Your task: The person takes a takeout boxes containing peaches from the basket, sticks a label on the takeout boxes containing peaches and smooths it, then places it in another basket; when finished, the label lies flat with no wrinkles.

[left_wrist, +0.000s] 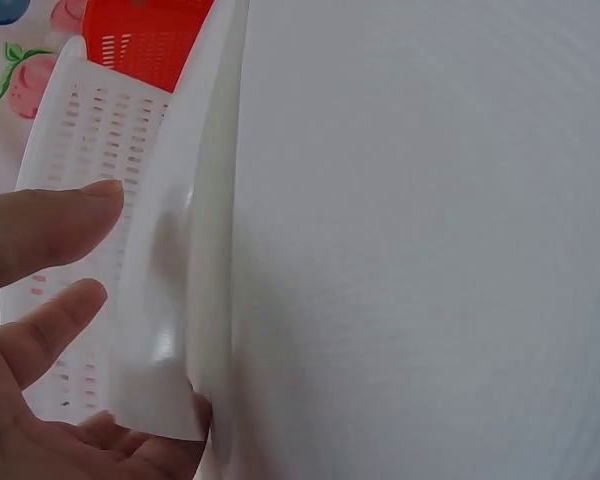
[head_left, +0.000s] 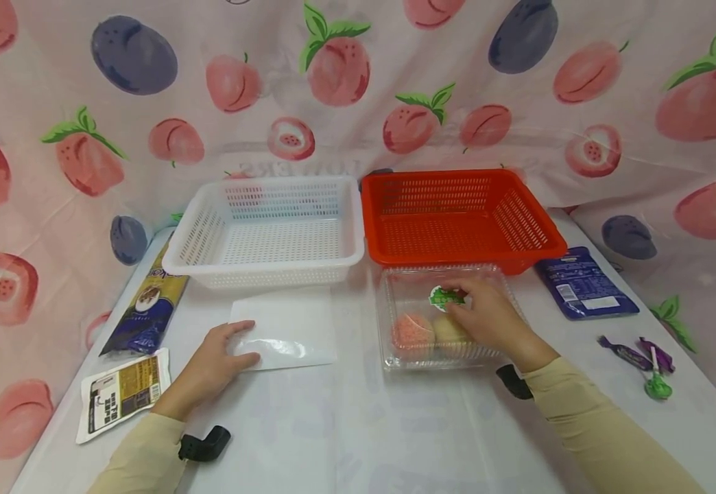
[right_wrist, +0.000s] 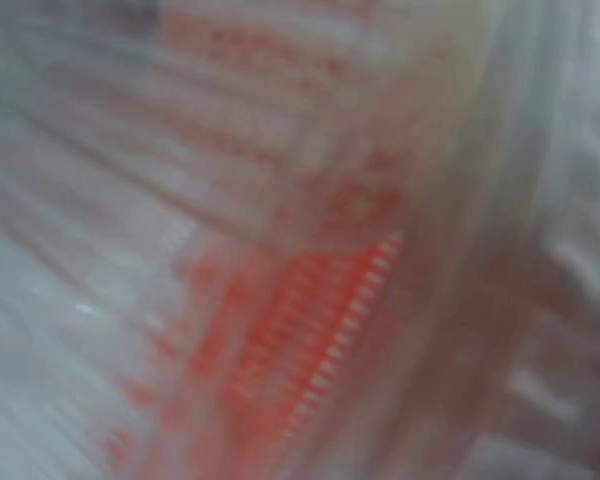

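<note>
On my feed the left hand (head_left: 212, 358) lay slack, thumb and forefinger spread, clenching nothing, at the left edge of a glossy white sheet (head_left: 293, 329) before the white basket (head_left: 265, 265). I judged the sheet light, bendy and slick, best pinched at an edge. Farther right, the clear box (head_left: 402, 291), with two round items (head_left: 413, 336) inside, sat before the red basket (head_left: 463, 259). It looked light and crushable, so I favoured its sides. The right hand (head_left: 495, 317) rested ungrasping on its lid.
</note>
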`<action>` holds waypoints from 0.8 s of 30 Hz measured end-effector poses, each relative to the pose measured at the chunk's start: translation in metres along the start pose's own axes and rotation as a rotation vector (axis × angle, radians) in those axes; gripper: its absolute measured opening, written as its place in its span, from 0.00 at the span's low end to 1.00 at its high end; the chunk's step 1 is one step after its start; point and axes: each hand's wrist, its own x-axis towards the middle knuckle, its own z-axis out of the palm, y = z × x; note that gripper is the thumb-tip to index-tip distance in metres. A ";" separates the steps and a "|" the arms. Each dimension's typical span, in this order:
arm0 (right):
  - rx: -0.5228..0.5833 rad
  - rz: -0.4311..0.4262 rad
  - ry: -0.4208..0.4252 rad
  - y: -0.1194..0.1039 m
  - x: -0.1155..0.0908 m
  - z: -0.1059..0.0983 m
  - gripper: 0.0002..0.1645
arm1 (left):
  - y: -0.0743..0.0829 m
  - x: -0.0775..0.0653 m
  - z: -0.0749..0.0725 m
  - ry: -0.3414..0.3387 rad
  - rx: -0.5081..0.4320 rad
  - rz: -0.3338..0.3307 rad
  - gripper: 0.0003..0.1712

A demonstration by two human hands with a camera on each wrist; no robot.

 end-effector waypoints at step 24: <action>0.120 -0.100 -0.121 0.006 -0.003 -0.001 0.18 | 0.058 -0.003 0.029 0.005 -0.091 0.175 0.37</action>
